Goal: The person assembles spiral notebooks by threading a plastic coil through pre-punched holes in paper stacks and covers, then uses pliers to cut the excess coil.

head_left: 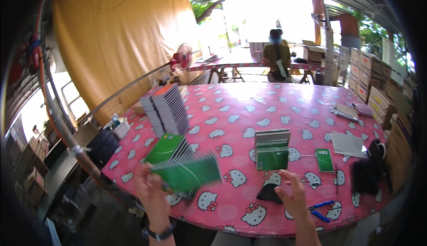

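My left hand (152,195) is closed on the edge of a green notebook (191,173), held tilted above the pink table and blurred by motion. Behind it stands a pile of green notebooks (165,148), partly hidden by the held one. My right hand (293,196) is empty, its fingers apart, beside a small black object (268,193) whose kind I cannot make out. Just beyond that hand sits a short stack of green notebooks (272,157). A pair of blue-handled pliers (321,211) lies to its right, and a single green notebook (324,160) rests farther off.
A tall stack of notebooks (167,110) rises at the left of the pink patterned table (231,124). Clear plastic packets (349,144) and a dark bundle (364,177) lie at the right. Cardboard boxes (369,70), a red fan (181,57) and a person (276,57) are beyond.
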Demonstrator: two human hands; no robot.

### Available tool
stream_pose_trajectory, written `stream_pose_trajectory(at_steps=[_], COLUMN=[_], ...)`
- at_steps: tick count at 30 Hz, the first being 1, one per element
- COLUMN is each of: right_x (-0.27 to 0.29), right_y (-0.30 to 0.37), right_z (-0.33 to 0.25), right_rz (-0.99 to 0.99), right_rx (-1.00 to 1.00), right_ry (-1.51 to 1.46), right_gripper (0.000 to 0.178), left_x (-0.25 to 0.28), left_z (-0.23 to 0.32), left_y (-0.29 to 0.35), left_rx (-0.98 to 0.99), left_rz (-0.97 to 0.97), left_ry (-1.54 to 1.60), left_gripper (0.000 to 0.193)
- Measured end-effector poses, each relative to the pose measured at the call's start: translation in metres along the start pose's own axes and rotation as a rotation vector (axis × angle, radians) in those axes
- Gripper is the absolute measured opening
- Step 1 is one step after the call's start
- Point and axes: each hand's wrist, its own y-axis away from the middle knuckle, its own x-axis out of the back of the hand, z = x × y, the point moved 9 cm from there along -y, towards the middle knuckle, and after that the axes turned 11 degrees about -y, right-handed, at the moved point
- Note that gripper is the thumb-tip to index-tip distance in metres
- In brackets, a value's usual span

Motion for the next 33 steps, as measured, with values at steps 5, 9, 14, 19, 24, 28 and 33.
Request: stream_pose_trajectory(at_steps=[5,9,14,19,24,28,33], right_x=[0.002,0.006,-0.022,-0.007,0.061,0.081,0.055], right_y=[0.024,0.031,0.027,0.031,0.007,-0.052,-0.096], right_z=[0.077,0.102,0.082,0.121,0.13,0.175,0.207], right_rz=[-0.047,-0.013,-0.155,-0.165,0.075,0.179,0.34], right_rx=[-0.006,-0.06,-0.044,-0.129,-0.197,-0.099,-0.329], right_ry=[0.305,0.282,0.434,0.462,0.732,0.391,0.387], right_gripper=[0.042,0.041,0.048,0.057,0.054,0.054,0.037], left_x=[0.05,0.051,0.035,-0.038,-0.035,-0.029,-0.035], left_z=[-0.034,-0.067,-0.024,-0.005,-0.012,-0.017,0.02], left_y=[-0.071,-0.074,-0.063,-0.041,-0.038,-0.031,0.0], left_rx=[0.086,-0.01,-0.376,-0.429,-0.332,-0.382,-0.605], left_rz=[0.156,0.01,0.118,-0.386,-0.315,-0.258,-0.11], left_ry=[0.156,-0.996,-0.99,-1.132,-0.984,-0.997,-0.963], left_gripper=[0.044,0.051,0.056,0.046,0.035,0.037,0.037])
